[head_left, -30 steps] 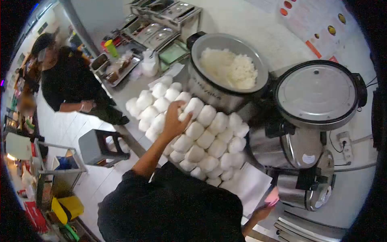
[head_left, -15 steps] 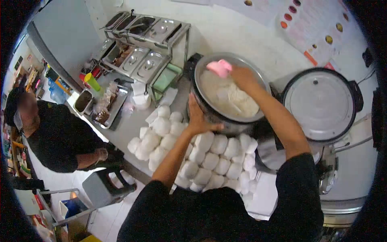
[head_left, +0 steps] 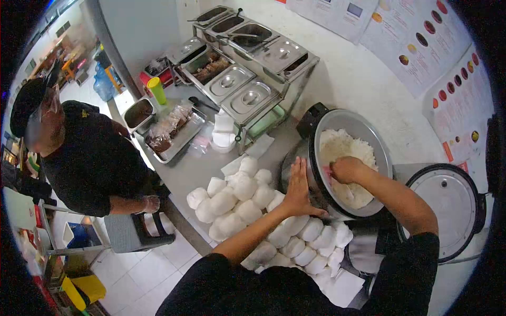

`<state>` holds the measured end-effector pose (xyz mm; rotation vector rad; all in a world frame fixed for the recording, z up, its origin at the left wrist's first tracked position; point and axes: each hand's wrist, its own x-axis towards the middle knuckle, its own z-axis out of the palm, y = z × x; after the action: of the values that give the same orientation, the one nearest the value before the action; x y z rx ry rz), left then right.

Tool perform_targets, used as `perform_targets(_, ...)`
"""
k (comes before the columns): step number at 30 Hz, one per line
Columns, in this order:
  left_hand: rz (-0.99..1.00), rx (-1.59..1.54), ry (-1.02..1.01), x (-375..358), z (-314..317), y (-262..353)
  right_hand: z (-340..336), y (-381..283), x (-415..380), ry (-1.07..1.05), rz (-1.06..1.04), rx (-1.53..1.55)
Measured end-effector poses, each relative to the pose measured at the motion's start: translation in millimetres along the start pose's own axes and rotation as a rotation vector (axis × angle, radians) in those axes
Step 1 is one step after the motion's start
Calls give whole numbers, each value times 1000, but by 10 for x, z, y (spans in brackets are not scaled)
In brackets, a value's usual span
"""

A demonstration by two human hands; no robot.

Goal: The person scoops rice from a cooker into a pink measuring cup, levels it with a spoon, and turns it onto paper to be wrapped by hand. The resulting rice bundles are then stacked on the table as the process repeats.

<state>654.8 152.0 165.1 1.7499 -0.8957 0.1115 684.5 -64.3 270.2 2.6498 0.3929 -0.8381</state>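
My right hand (head_left: 348,170) is down inside the rice cooker (head_left: 387,152), closed on a pink scoop (head_left: 328,173) that is partly hidden by the fingers. White rice (head_left: 343,143) lies around the scoop in the pot, which leans toward me. Against the cooker's outer left side rests my left hand (head_left: 299,194), palm on the wall and fingers spread. Just below that hand, many white wrapped bundles (head_left: 247,210) are piled on the counter.
The cooker's round lid (head_left: 441,210) stands open at the right. Steel food trays (head_left: 251,95) fill a rack behind the counter. A tray of wrapped food (head_left: 179,138) lies left of it. Another person (head_left: 95,158) in black stands at the left, beside a grey stool (head_left: 125,231).
The view has shifted. The cooker now tilts toward me, and my right hand with the pink scoop has moved from above the pot down into the rice. My left hand stays on the cooker's side.
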Motion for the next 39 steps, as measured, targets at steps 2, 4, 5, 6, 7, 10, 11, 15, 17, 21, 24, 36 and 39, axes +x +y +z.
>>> perform_targets(2, -9, 38, -38, -4, -27, 0, -135, -106, -318, -50, 53, 86)
perform_targets(4, 48, -122, -37, 23, -177, -161, -184, -102, -522, -105, 74, 110)
perform_targets(5, 82, -204, -33, 78, -322, -239, -161, -52, -629, -141, 66, 95)
perform_targets(6, -147, -174, -153, 263, -689, -203, -126, 9, -740, -178, 61, 86)
perform_targets(7, -378, -137, -278, 505, -1157, -131, -72, 79, -840, -168, 58, 145)
perform_targets(10, -248, 327, 264, 1156, -1960, -264, -101, 96, -1164, -220, 171, 410)
perform_targets(11, -111, 386, 356, 1357, -2081, -535, -89, 90, -1272, -213, 200, 516)
perform_targets(15, -197, 882, 107, 1674, -2193, -1273, 110, 200, -1600, -161, 340, 938)
perform_targets(17, -220, 951, 46, 1770, -2177, -1483, 199, 184, -1753, -145, 461, 1126)
perform_targets(21, -68, 881, 293, 1715, -2156, -1432, 226, 9, -2077, 73, 484, 1611)
perform_targets(24, -27, 572, 290, 1515, -1993, -458, 293, -181, -2174, 334, 429, 2148)
perform_targets(36, -543, -506, -598, 1037, -33, 1164, 288, -529, -920, 1035, 297, 1857)
perform_targets(39, -203, -123, -348, 1040, -19, 787, 510, -109, -757, 871, 270, 1304)
